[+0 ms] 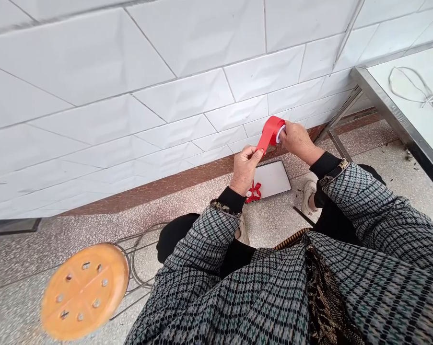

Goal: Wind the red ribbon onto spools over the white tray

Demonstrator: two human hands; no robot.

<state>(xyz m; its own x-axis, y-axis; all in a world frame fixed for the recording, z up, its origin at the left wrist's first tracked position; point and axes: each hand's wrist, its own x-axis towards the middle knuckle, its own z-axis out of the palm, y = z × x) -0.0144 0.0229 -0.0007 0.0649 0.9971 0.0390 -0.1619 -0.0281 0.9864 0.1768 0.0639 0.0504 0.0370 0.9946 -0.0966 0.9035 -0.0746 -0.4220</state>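
Observation:
A roll of red ribbon (272, 129) with a white core is held up between my two hands, in front of the tiled wall. My right hand (297, 139) grips the roll from its right side, fingers at the core. The loose end of the ribbon is pinched by my left hand (245, 166), thumb on top. Below them on the floor lies a shallow white box or tray (274, 179) with a dark rim. At its left end sits a piece of red ribbon (254, 191), partly hidden by my left wrist.
An orange round stool (83, 290) with holes in its seat lies on its side at lower left. A metal-edged table (399, 110) with a pale cable (423, 93) on it stands at right. White wall tiles (187, 96) rise close ahead.

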